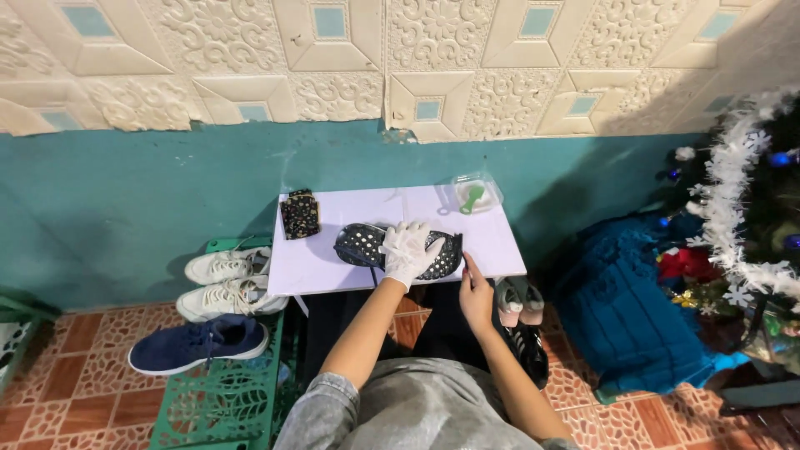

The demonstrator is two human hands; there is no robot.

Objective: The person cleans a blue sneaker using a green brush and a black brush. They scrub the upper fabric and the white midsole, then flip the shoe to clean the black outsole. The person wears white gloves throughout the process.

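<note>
A black perforated slip-on shoe [362, 246] lies on its side on a small white table [325, 271] against the teal wall. My left hand [408, 250], in a white glove, lies spread over the shoe's middle and pins it down. My bare right hand [476, 293] is at the table's front edge, its fingertips reaching up beside the shoe's right end; nothing shows in it. At the table's back right stands a clear plastic tub [477, 192] with a green brush [472, 199] in it. A dark patterned pouch [300, 214] sits at the back left.
Left of the table, a green plastic rack [218, 392] carries two white sneakers [227, 282] and a blue shoe [200, 343]. Black-and-white sneakers [522, 321] stand on the tiled floor by my right arm. Blue cloth [633, 325] and a tinsel-covered tree [750, 217] fill the right.
</note>
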